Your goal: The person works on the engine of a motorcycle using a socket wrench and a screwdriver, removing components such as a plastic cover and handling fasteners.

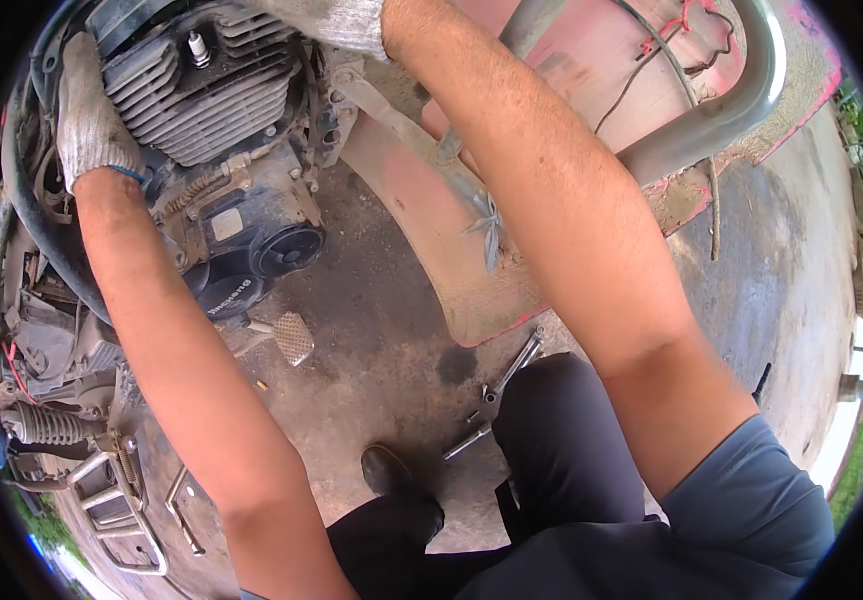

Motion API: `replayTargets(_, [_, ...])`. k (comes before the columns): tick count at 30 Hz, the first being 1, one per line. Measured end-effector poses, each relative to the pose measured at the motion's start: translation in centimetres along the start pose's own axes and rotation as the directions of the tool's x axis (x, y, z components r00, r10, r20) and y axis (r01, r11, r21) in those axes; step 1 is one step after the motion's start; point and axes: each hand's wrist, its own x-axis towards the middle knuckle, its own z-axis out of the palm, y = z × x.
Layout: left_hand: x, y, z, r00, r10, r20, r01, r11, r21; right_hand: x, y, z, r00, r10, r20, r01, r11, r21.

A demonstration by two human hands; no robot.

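Note:
My left hand [94,120], in a dirty white knit glove, rests along the left side of a finned motorcycle engine [201,105], next to a black frame tube and hoses. Its fingertips are hidden behind the engine. At the top edge, above the engine's right side, is my right hand [349,22] in a matching glove; the picture's rim cuts off its fingers. A spark plug [198,48] with a white insulator sticks up from the finned cylinder head between the two hands. Below it sits the dusty crankcase with a round dark cover [289,248].
A muddy pink body panel [411,240] and a bent grey tube [701,130] lie to the right. Wrenches [521,362] lie on the floor by my knee, and a foot pedal [293,338] juts out below the engine. A coil spring [51,425] and metal rack [156,545] are at lower left.

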Motion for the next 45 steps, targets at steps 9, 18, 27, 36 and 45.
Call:
replayTargets(9, [0.3,0.1,-1.3,0.989,-0.042,-0.142,0.066,0.983,0.171,-1.3,0.3,0.7,1.000,-0.020,-0.005,0.020,1.000,-0.017])
replayTargets(18, [0.2,0.4,0.9,0.987,-0.114,-0.111,0.134,0.972,0.192,-1.6,1.2,-0.6,0.996,-0.004,-0.086,0.001,1.000,-0.028])
replayTargets(27, [0.1,1.1,0.2,0.992,-0.116,-0.046,0.118,0.992,0.045,0.4,0.3,1.2,0.995,0.033,-0.098,-0.031,0.999,0.021])
replayTargets(36, [-2.4,0.1,0.7,0.957,0.250,-0.147,-0.238,0.966,0.098,0.9,0.5,1.4,0.995,-0.021,-0.092,0.019,1.000,-0.024])
replayTargets(45, [-5.2,0.2,1.3,0.862,0.478,-0.167,-0.394,0.840,0.373,0.6,-0.6,1.9,0.997,-0.025,-0.080,0.037,0.986,0.162])
